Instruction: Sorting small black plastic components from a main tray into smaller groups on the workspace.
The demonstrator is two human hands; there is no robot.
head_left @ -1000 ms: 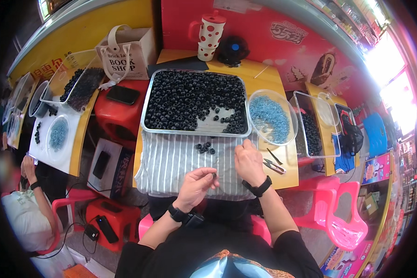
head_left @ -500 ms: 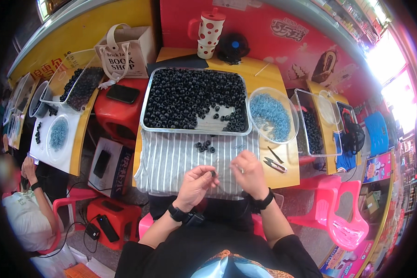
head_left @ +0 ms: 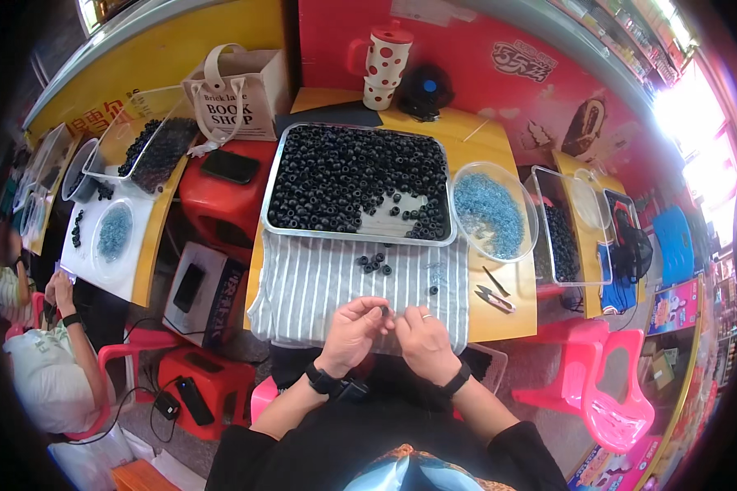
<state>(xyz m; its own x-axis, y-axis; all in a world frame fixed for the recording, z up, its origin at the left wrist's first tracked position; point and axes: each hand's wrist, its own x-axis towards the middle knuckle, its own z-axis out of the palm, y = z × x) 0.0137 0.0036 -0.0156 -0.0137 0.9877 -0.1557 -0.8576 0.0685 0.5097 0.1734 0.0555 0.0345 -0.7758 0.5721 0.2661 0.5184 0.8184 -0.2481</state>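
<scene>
Over the near edge of a grey-and-white striped cloth [head_left: 303,286], my two hands meet with fingertips almost touching. My left hand [head_left: 352,335] pinches a small black bead [head_left: 384,311] between thumb and fingertips. Beside it, the fingers of my right hand [head_left: 426,348] are closed together; whatever they may hold is too small to make out. A few loose black beads [head_left: 374,263] lie on the cloth, and a single bead [head_left: 433,290] sits apart from them. Beyond the cloth stands a metal tray [head_left: 360,236] full of black beads, with a clear bowl [head_left: 508,258] of light-blue translucent pieces to its right.
Small thread snips [head_left: 497,300] and dark tweezers [head_left: 496,281] lie right of the cloth. A dotted tumbler [head_left: 385,69] and a black fan [head_left: 426,90] stand behind the tray. Left is a red stool [head_left: 221,192] bearing a phone. A pink chair [head_left: 606,385] stands right; another person [head_left: 53,368] sits left.
My right hand has come down and toward the left hand, its fingers now next to the bead. The lone bead on the cloth now shows. The whole view has shifted slightly.
</scene>
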